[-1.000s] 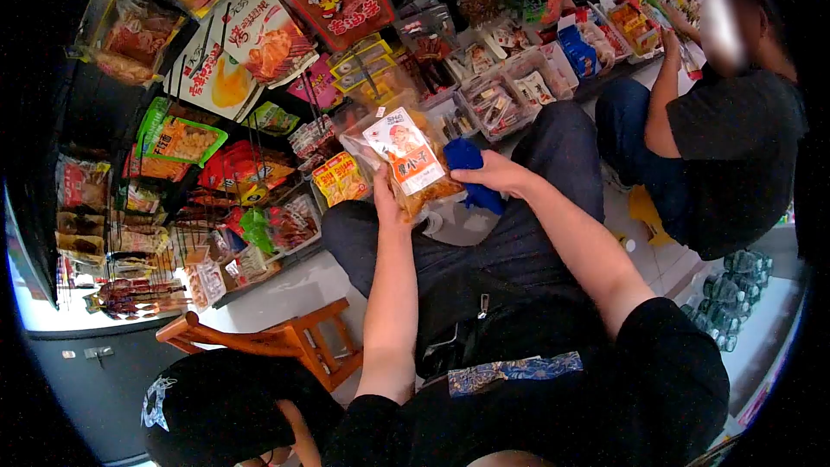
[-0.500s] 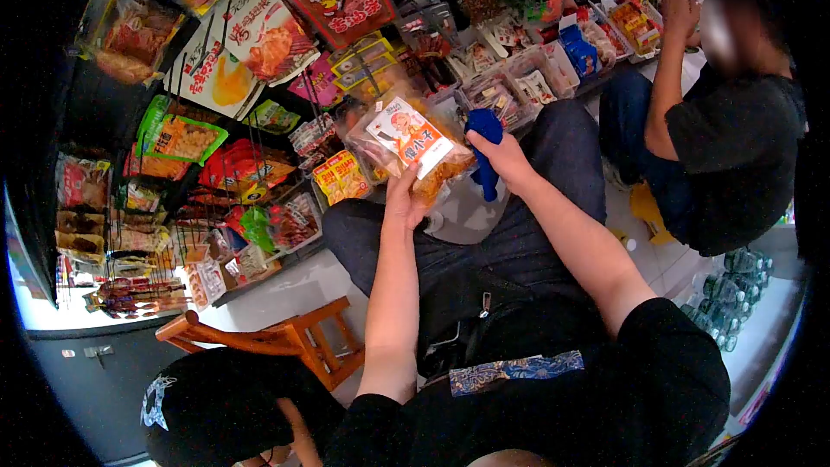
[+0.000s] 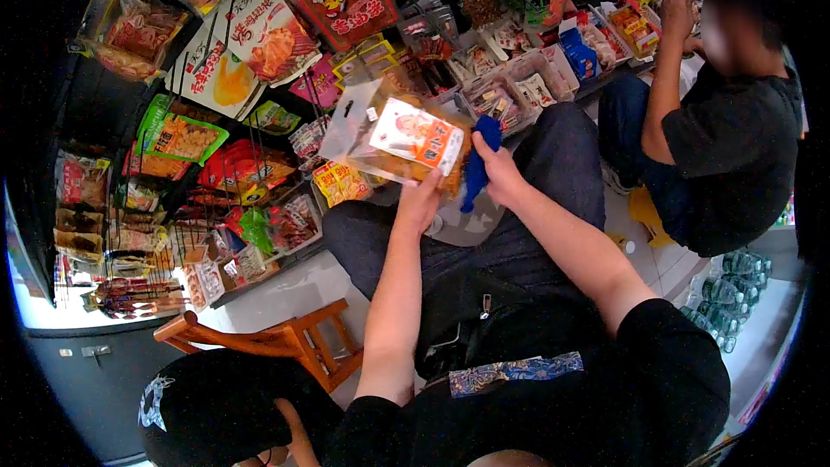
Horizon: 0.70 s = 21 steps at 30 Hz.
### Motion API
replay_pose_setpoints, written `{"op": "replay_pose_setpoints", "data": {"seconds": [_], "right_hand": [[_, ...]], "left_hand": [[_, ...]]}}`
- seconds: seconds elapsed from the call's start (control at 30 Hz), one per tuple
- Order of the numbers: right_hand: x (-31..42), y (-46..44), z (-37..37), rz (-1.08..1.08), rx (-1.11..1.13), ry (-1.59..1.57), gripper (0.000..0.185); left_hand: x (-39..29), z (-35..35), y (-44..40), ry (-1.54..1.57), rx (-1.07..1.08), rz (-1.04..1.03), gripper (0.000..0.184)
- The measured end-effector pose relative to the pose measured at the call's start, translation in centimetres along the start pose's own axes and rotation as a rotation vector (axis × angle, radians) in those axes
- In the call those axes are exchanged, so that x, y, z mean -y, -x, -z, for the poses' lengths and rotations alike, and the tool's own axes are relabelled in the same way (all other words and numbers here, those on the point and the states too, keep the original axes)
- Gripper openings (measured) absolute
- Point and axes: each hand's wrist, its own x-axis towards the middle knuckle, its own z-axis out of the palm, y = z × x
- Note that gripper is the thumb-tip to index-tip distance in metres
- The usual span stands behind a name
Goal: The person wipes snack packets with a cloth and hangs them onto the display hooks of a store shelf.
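Left hand [image 3: 421,201] pinches the near edge of a clear snack packet [image 3: 417,137], its fingers reaching under the label. The packet is held up above the wearer's dark trousers [image 3: 553,156], tilted, with its orange-and-white label facing up and its hang-hole end pointing left. The right hand [image 3: 504,175] is closed around a bunched blue cloth [image 3: 481,163] at the packet's other end; whether the fingers also press the packet, I cannot tell.

Beyond the hands, clear tubs [image 3: 494,102] of small packets line a low display, with bagged snacks hanging on the left. To the right, a person in a dark T-shirt [image 3: 735,138] sits with raised hands near the display. Near lower left, a wooden chair [image 3: 322,342] stands behind someone in black [image 3: 229,406]. Bottles [image 3: 726,298] are grouped at far right.
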Motion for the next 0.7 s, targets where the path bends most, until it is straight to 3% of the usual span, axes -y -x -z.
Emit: {"op": "replay_pose_setpoints", "data": {"seconds": [0.1,0.2,0.27,0.3,0.4,0.63,0.7], "right_hand": [[0.3,-0.5,0.6,0.01,-0.109,0.028,0.045],[0.4,-0.3,0.8,-0.089,-0.073,0.053,0.047],[-0.2,0.5,-0.2,-0.007,0.081,0.039,0.046],[0.5,1.1,-0.5,-0.154,0.108,0.127,0.044],[-0.5,0.8,-0.4,-0.008,0.239,0.161,0.043],[0.0,0.7,-0.6,-0.063,-0.109,0.278,0.051],[-0.2,0.7,-0.5,-0.086,-0.052,0.271,0.055]], "left_hand": [[0.7,-0.5,-0.2,-0.002,0.01,-0.012,0.058],[0.8,-0.6,-0.2,0.049,0.031,-0.025,0.055],[0.9,-0.1,-0.5,0.066,-0.004,-0.05,0.053],[0.8,0.1,-0.5,0.074,-0.023,-0.063,0.051],[0.5,0.4,-0.4,0.022,0.008,-0.074,0.053],[0.5,-0.5,-0.2,-0.048,-0.018,-0.02,0.053],[0.8,-0.1,-0.4,-0.148,-0.084,-0.011,0.05]]}}
